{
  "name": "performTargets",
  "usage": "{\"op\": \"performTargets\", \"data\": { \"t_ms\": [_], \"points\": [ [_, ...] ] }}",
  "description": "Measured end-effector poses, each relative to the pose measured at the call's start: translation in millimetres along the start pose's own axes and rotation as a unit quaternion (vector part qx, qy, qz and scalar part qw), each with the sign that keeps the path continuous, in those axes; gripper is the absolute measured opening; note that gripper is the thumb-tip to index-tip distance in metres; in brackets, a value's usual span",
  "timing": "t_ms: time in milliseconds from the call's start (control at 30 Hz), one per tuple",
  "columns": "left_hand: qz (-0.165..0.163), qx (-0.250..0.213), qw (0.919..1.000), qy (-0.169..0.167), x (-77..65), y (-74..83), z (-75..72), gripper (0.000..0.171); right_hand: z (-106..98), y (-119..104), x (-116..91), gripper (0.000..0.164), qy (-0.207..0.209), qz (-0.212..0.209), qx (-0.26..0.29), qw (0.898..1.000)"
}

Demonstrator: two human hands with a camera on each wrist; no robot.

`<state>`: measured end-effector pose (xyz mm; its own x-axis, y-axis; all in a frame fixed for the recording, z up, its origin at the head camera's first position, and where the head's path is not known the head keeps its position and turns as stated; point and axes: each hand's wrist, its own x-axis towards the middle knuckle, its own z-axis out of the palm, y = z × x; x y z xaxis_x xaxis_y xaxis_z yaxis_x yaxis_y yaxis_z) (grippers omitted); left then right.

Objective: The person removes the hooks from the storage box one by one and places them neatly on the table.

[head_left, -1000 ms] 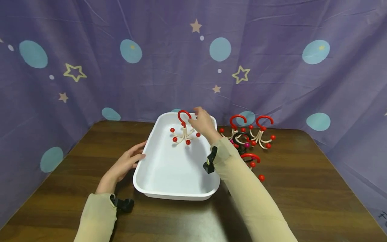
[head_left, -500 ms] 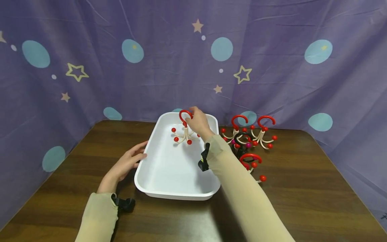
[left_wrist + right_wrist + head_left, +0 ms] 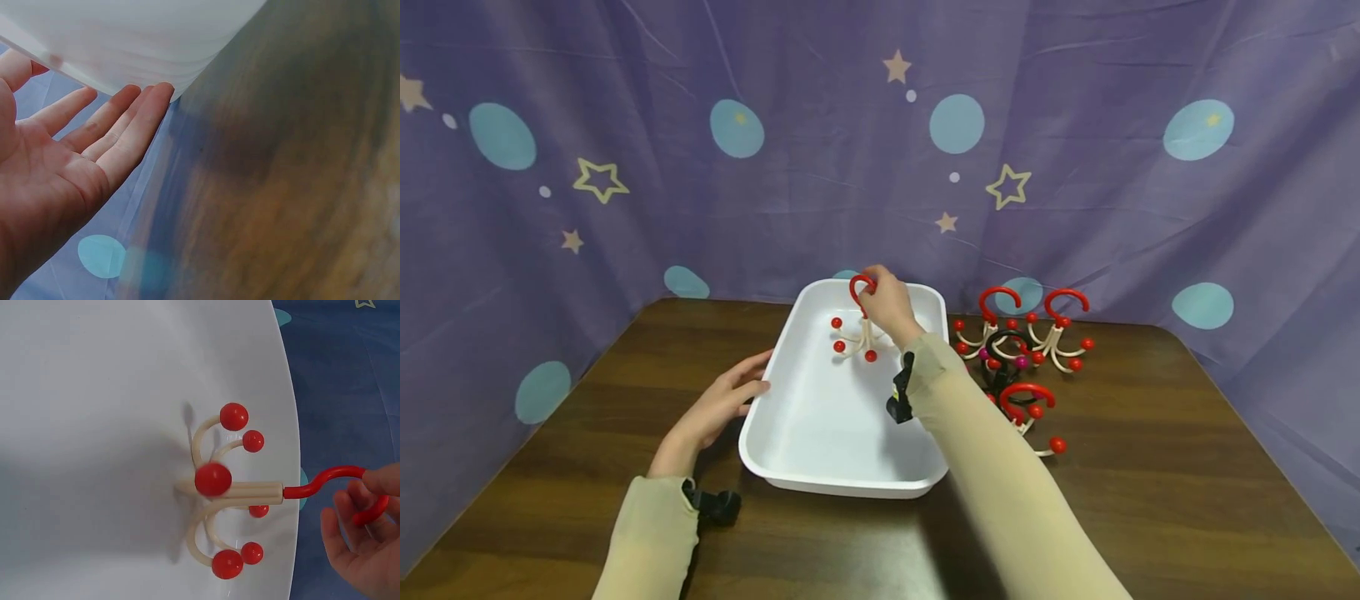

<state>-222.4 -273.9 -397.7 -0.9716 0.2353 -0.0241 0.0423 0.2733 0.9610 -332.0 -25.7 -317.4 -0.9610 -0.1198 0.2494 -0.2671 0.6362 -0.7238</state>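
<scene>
A white plastic tub (image 3: 842,487) stands on the wooden table. Inside it, near the far end, is a multi-hook hanger (image 3: 250,490) with a red hook, curved cream arms and red ball tips. My right hand (image 3: 889,304) pinches the hanger's red hook between thumb and fingers; the hanger is upright in the head view. Along the tub's left side lies my left hand (image 3: 722,406), thumb at the rim. In the left wrist view its fingers (image 3: 131,134) reach out fairly straight, tips touching the tub's outer wall.
Right of the tub stand several more hangers: two with red hooks at the back, such as the rear right hanger (image 3: 1056,337), a black hanger (image 3: 1000,375), and a front hanger (image 3: 1028,396) partly behind my right sleeve. A purple patterned curtain (image 3: 820,167) hangs behind the table.
My right hand has moved left and closed its fingers on the hanger's red hook, which stood free of it a second ago. My left hand has stayed at the tub's side.
</scene>
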Motion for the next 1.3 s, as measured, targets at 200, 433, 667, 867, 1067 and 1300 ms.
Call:
{"op": "performTargets", "data": {
  "t_ms": [200, 433, 667, 867, 1067, 1300],
  "points": [
    [0.002, 0.001, 1.0, 0.003, -0.3, 0.0, -0.4, 0.058, -0.5, -1.8, 0.3, 0.03, 0.019, 0.011, -0.018, 1.0],
    [-0.001, 0.003, 1.0, 0.006, 1.1, 1.1, -0.6, 0.058, -3.2, -4.3, -2.5, 0.027, 0.028, 0.033, -0.03, 0.999],
    [0.0, 0.004, 1.0, 0.006, 2.4, 2.8, -0.4, 0.059, -9.4, -4.9, -5.3, 0.031, 0.008, 0.062, -0.059, 0.996],
    [-0.001, 0.003, 1.0, 0.004, 2.0, 2.9, 0.1, 0.058, -11.5, -3.2, -7.6, 0.027, 0.003, 0.064, -0.065, 0.996],
    [-0.006, 0.009, 0.9999, 0.005, 0.0, 1.4, -0.3, 0.059, -10.4, -6.9, -12.8, 0.022, -0.024, 0.034, -0.063, 0.997],
    [-0.006, 0.007, 0.9999, 0.005, 0.5, 0.7, 1.0, 0.058, -12.6, -11.1, -17.8, 0.02, -0.027, 0.008, -0.063, 0.998]
  ]
}}
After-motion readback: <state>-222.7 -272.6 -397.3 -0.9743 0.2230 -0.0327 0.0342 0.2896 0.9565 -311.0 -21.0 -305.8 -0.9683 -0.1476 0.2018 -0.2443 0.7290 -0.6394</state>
